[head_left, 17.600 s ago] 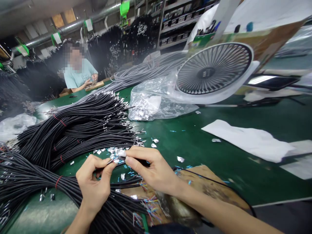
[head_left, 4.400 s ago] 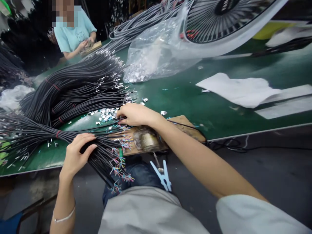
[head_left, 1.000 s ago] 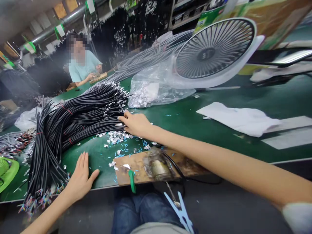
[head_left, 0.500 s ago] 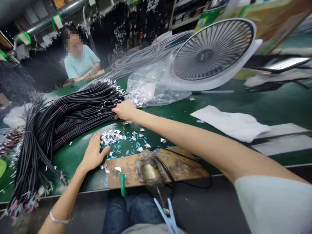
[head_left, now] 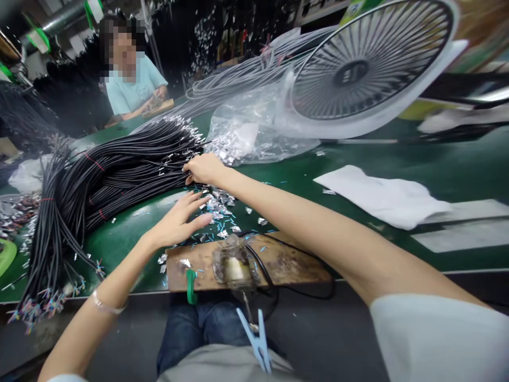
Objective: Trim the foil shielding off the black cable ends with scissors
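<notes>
My right hand (head_left: 205,168) is closed at the stripped ends of the black cables (head_left: 131,159), on the side nearest me. Its fingertips curl out of sight, and the cable ends there are partly hidden. My left hand (head_left: 178,220) is open with fingers spread, low over the green tabletop. Just beyond its fingertips lie foil scraps (head_left: 218,200) mixed with short blue bits (head_left: 227,223). Red ties band the cable bundle, which bends toward me at the left, where coloured wire ends (head_left: 37,307) hang past the edge.
A wooden board (head_left: 294,265) at the table edge carries a small motor-like device (head_left: 237,268) and a green clip (head_left: 191,286). Behind are a clear plastic bag (head_left: 266,138) and a fan (head_left: 358,74). White cloth (head_left: 377,196) lies right. Another person (head_left: 133,87) sits across.
My left hand has moved right and away from me, its fingers spreading, and the foil scraps and blue bits have shifted the same way. My right hand stays at the cable ends.
</notes>
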Tool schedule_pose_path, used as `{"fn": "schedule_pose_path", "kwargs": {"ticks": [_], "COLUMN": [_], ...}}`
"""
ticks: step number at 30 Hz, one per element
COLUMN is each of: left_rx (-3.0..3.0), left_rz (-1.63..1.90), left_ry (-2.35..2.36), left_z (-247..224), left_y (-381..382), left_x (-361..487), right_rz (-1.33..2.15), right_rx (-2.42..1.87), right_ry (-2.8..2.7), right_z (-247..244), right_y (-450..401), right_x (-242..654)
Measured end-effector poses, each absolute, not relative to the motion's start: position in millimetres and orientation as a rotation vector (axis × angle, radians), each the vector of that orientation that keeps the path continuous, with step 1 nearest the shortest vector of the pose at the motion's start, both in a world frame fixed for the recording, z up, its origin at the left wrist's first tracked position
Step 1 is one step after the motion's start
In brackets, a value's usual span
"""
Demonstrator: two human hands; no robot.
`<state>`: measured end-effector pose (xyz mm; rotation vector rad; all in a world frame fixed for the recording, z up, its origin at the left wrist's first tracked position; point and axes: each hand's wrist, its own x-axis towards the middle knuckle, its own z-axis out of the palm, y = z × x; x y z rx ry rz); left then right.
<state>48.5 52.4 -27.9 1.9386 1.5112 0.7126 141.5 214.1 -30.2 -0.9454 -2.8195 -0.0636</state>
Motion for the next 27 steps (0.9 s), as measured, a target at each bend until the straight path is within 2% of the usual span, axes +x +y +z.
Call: {"fn": "schedule_pose_path", "kwargs": {"ticks": [3,7,11,17,22,27], "left_rx": [2.065,2.199,2.263,2.141,2.289,2.467], "left_rz": [0.424,0.203,0.285,0.393,0.387,0.589], "left_ry": [1.59,1.817,1.863,2.028,1.895,1.765], "left_z": [-19.1,-44.2,-64.9,-62.8,-67.2,-69.9], "left_y": [-4.9,-44.2,-20.9,19.3,29.7,58.6], "left_x": [21.3,6.7,13.3,3.2,1.4,39.0], "right_rz": [-0.024,-0.001,-0.01,-0.021,-0.001,0.017], "right_rx": [-0.959,-1.0,-1.064,-1.147,-1.185,-1.223], "right_ry": [-2.811,-2.792,-2.785,-2.763,-2.745,-2.743], "right_z": [-32.1,-34.0,-34.7,-33.6,-33.3,-32.2], "right_y": [212.5,208.5,202.5,195.1,192.9,189.7], "right_x": [139.9,139.1,138.8,135.8,134.1,135.7]}}
